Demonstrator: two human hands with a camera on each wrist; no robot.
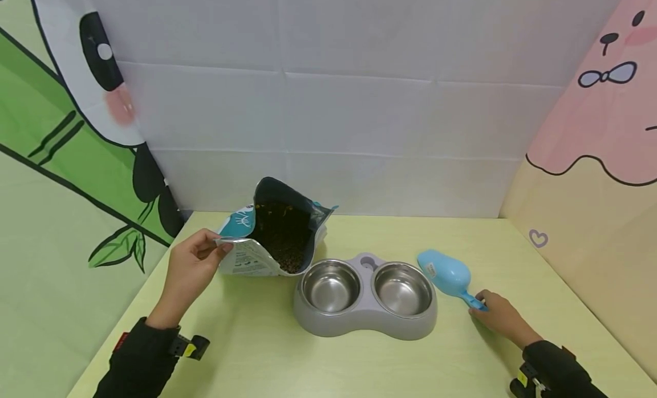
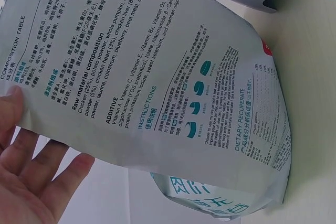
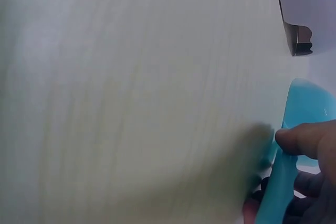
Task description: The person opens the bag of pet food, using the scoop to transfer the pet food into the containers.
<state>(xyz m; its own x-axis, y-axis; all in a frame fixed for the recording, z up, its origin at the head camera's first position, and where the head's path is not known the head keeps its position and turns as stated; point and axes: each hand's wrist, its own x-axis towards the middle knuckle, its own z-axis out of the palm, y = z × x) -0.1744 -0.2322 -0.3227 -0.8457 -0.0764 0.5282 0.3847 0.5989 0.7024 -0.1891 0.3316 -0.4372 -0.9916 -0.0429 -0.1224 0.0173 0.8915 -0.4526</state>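
My left hand pinches the upper edge of a pet food bag between thumb and fingers. The bag gapes wide and leans over, with dark brown kibble inside. In the left wrist view the bag's printed back fills most of the picture. Over on the right, my right hand grips the handle of a light blue scoop. The right wrist view has the thumb along the top of the scoop handle. The scoop lies face down, low over the table.
A grey double-bowl stand sits between the hands, holding two shiny steel bowls, the left bowl and the right bowl, with nothing in them. The pale yellow table meets a white back sheet and cartoon-printed sides.
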